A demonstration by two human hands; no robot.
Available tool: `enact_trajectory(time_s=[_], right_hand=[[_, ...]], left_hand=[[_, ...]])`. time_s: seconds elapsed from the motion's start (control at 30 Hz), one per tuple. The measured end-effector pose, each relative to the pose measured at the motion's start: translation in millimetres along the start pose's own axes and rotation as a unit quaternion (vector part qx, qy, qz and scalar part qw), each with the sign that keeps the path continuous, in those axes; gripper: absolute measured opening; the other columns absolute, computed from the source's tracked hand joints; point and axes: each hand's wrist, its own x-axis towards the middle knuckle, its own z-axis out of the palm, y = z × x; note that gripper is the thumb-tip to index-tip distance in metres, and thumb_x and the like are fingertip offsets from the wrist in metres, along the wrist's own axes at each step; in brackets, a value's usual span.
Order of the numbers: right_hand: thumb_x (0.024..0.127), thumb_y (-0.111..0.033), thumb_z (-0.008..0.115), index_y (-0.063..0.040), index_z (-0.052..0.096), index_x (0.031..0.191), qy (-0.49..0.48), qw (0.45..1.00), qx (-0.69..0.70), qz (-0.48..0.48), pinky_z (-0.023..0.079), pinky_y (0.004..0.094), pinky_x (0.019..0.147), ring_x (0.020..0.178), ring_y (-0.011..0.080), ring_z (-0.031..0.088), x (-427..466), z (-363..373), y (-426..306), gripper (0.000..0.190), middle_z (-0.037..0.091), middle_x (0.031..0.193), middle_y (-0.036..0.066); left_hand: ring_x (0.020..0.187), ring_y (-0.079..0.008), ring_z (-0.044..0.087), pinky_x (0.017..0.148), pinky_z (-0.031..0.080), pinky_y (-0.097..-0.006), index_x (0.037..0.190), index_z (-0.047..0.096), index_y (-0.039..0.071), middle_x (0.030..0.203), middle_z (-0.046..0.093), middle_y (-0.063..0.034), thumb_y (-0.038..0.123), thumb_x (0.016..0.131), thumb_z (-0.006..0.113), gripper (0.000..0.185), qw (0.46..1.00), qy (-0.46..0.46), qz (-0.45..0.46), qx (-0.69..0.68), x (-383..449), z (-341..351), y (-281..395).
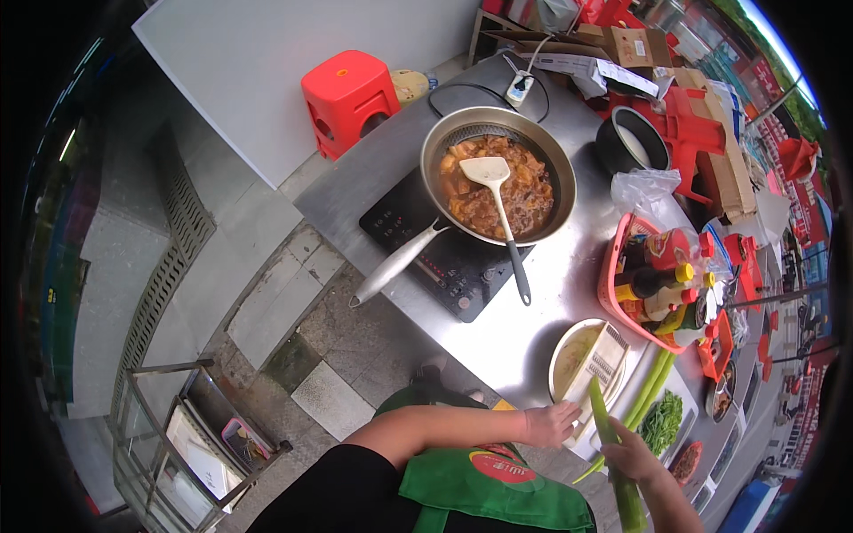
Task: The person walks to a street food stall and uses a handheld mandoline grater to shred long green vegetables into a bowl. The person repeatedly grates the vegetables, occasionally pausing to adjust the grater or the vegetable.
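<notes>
My left hand (553,424) grips the near end of a white slicer-grater (608,353), which lies slanted across the rim of a round bowl (556,363). Pale liquid shows inside the bowl. My right hand (630,452) is closed around a long, thick green vegetable stalk (624,493), its upper tip beside the grater. Whether the stalk touches the grater is hard to tell. Beyond this hand, thin green stalks (648,386) and a pile of chopped green leaves (661,421) lie on a white board (686,393).
Stewing chunks fill a frying pan (432,183) on an induction cooker (466,293); a spatula (501,206) rests in it, and its handle (396,266) juts past the table edge. A pink basket (610,280) holds several bottles. A dark pot (610,140) and red stool (350,100) stand farther off.
</notes>
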Motion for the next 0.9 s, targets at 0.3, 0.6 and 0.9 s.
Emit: enact_trajectory(time_s=[0.3,0.6,0.9], right_hand=[[0.084,-0.013,0.065,-0.003,0.035,0.148,-0.008,0.995,0.031,0.095,0.051,0.0310,0.084,0.091,0.0238,0.065,-1,-18,-30,0.071,0.066,0.101,0.016],[0.086,-0.010,0.058,-0.003,0.030,0.150,0.087,0.996,0.035,0.012,0.050,0.0318,0.061,0.068,0.0170,0.058,57,-36,-19,0.070,0.063,0.087,0.014],[0.082,-0.011,0.063,-0.003,0.033,0.149,0.051,0.998,-0.006,0.020,0.050,0.0326,0.084,0.093,0.0250,0.064,27,-7,5,0.074,0.066,0.104,0.019]], left_hand=[[0.113,-0.0372,0.059,0.100,0.042,-0.0438,0.094,0.065,-0.001,0.120,0.061,-0.0266,0.042,0.068,0.069,0.051,1.000,-0.008,0.007,-0.025,6,-18,-3],[0.112,-0.0363,0.060,0.101,0.042,-0.0452,0.100,0.065,0.002,0.120,0.062,-0.0255,0.045,0.071,0.069,0.052,0.999,-0.020,0.015,-0.038,8,-21,-4],[0.113,-0.0361,0.059,0.100,0.042,-0.0445,0.101,0.064,0.002,0.120,0.062,-0.0245,0.044,0.071,0.069,0.052,0.998,-0.038,0.014,-0.057,10,-31,-9]])
